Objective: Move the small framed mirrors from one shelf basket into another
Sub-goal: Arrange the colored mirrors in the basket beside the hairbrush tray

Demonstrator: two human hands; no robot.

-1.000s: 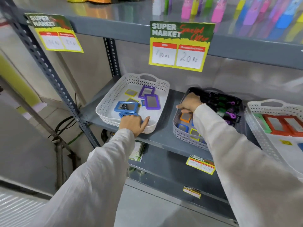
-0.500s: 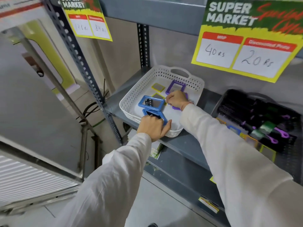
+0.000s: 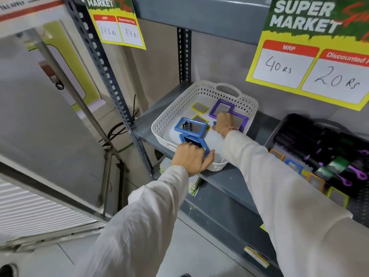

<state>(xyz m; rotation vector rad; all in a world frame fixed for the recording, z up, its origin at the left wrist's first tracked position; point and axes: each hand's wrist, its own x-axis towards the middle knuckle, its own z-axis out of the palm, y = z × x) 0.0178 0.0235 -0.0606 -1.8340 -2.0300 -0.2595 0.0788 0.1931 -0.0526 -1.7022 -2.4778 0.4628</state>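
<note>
Currently, left hand (image 3: 191, 156) curled over white basket (image 3: 166, 118) rim, right hand (image 3: 224, 122) inside

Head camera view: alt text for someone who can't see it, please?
A left hand grips the near rim of a white basket on a grey shelf, while the right hand reaches among blue, purple and yellow framed mirrors inside.

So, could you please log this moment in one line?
left hand grips white basket rim | right hand inside it, over purple mirrors | grasp unclear
</note>
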